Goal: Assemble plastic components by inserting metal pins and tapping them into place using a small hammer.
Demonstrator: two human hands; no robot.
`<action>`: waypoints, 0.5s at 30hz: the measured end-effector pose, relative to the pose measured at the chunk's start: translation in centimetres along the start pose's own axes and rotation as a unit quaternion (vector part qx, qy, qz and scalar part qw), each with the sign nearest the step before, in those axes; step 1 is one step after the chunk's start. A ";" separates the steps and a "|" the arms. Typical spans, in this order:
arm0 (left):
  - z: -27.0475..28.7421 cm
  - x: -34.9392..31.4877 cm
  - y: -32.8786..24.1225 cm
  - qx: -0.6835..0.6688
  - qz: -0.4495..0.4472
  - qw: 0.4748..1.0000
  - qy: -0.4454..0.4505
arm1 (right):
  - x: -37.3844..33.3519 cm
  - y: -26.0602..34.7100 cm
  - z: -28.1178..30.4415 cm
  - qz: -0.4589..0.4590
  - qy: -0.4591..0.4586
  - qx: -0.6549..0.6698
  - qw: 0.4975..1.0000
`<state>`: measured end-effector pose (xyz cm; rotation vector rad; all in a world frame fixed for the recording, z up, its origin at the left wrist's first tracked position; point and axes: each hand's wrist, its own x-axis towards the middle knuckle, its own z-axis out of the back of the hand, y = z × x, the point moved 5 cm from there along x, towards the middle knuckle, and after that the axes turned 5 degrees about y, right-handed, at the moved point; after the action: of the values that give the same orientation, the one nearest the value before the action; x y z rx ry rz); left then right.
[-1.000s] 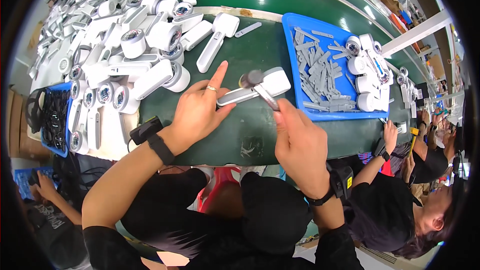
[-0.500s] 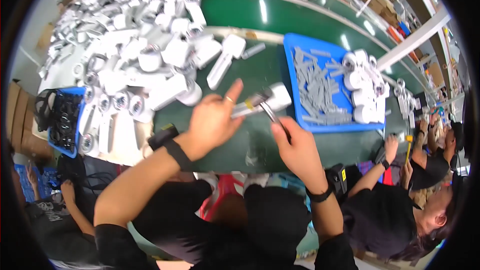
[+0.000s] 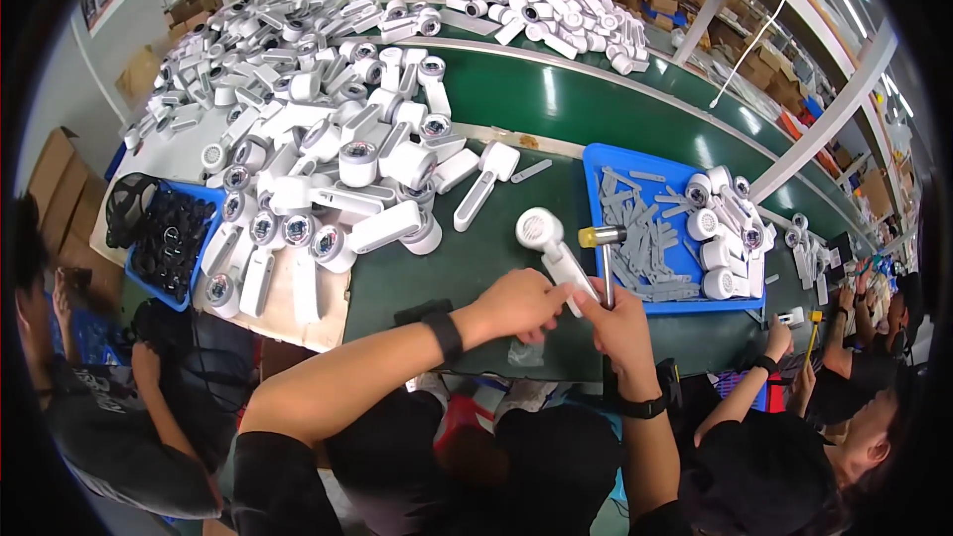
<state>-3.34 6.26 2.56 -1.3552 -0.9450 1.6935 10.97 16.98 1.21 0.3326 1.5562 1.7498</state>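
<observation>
Hands meet at a white device [image 3: 559,255], right hand [image 3: 621,326] gripping a hammer [image 3: 608,256], left hand [image 3: 521,303] curled, hold unclear.

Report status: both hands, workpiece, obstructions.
Right fingers gripping hammer, thumb at white device. Left fingers at its handle end, grip unclear. Hammer overlaps blue tray in view.

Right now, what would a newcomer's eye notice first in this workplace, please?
Probably the big heap of white handled devices on the left. Next might come the blue tray at the right, holding grey strips and more white devices. In the middle, the right hand grips a hammer with a yellowish end, beside one white device whose lower end is at the left hand.
</observation>
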 end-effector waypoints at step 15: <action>4.3 -1.7 1.8 0.437 -0.319 0.798 -0.268 | -1.4 1.0 1.1 0.040 0.011 -0.076 0.996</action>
<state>-7.47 3.55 2.36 0.0848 -0.6280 1.6186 12.30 16.91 2.78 0.3038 1.4314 1.9268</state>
